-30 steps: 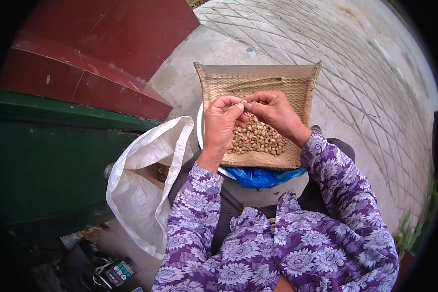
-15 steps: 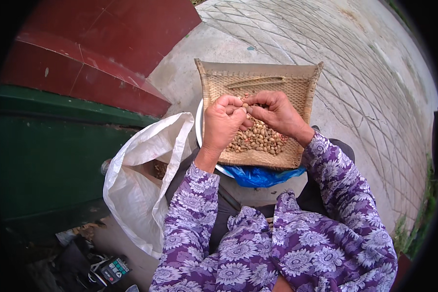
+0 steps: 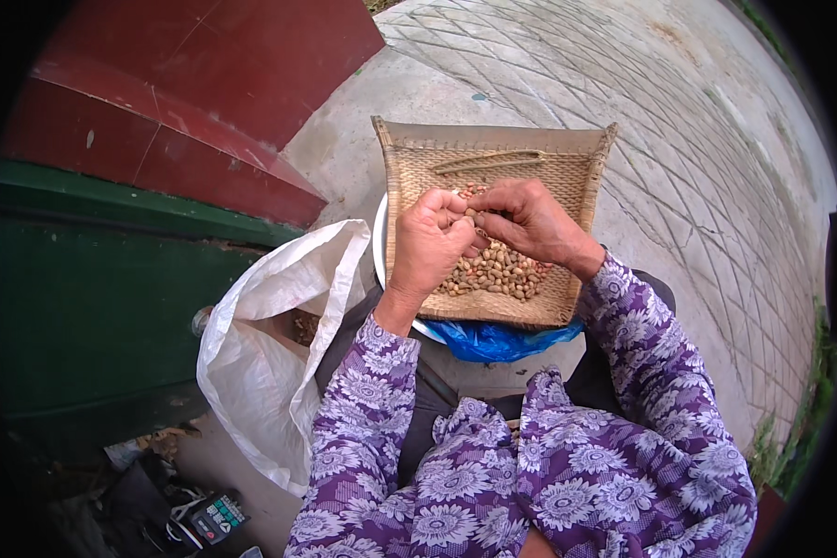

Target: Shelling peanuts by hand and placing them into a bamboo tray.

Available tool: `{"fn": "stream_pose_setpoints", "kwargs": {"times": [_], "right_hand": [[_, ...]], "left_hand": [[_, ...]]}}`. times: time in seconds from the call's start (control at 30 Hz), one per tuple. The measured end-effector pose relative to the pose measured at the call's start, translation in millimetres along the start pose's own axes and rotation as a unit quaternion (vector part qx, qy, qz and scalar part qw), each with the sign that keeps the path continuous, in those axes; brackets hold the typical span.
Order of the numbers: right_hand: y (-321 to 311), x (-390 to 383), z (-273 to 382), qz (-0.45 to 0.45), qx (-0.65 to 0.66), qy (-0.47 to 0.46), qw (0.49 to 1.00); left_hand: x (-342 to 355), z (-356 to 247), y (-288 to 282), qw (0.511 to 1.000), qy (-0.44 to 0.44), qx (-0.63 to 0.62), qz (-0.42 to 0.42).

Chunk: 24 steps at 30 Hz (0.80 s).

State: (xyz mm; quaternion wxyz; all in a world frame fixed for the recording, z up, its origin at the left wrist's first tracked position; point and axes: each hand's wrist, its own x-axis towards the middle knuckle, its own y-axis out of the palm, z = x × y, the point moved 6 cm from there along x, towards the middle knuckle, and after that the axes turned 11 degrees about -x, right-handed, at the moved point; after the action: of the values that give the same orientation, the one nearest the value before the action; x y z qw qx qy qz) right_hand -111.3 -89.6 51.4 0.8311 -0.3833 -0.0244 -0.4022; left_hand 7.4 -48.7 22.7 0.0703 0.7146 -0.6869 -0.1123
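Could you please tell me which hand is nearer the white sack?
The left hand; the right hand is farther to the right, away from the white sack.

Left hand, right hand, close together
Left points toward one o'clock, right toward ten (both half curled).

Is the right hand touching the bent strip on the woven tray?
Apart: the head view shows bare woven tray between the right hand and the bent strip.

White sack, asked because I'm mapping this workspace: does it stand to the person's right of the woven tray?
No, the white sack stands to the left of the woven tray.
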Motion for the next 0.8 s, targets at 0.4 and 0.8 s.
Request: {"fn": "stream_pose_setpoints", "kwargs": {"times": [0.4,0.8], "right_hand": [[5.7,-3.2,9.2,0.004,-0.039,-0.027,0.999],[5.5,-4.3,15.4,-0.049,-0.065,-0.014,0.997]], "left_hand": [[-3.6,2.6,-0.9,0.999,-0.004,0.020,0.037],[-4.3,2.0,0.8,0.999,0.007,-0.039,-0.009]]}}
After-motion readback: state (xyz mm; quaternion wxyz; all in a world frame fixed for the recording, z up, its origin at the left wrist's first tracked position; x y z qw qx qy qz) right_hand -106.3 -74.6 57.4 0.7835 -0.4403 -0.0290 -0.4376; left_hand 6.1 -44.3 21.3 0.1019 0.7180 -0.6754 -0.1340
